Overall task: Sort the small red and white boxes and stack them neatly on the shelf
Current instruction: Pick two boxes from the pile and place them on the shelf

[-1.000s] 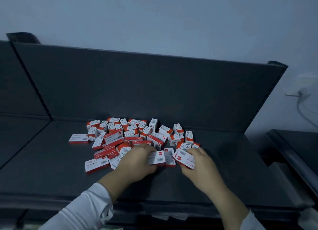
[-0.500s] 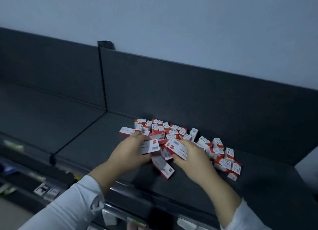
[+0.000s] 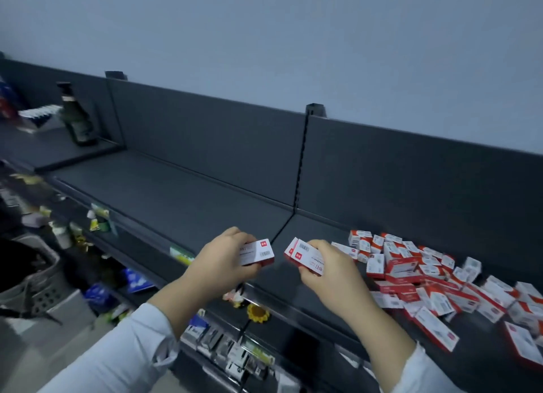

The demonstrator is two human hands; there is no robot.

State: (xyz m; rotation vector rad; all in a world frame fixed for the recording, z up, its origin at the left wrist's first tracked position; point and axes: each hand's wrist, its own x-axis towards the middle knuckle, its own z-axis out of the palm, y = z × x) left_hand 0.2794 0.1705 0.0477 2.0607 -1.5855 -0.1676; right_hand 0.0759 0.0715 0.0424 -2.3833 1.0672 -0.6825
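Here my left hand grips one box, long axis left-right, red end right; my right hand grips stacked boxes, red ends left.

The left hand and right hand have carried their boxes leftward off the pile, which now lies to their right. The view has swung left, revealing a bottle and lower shelves.
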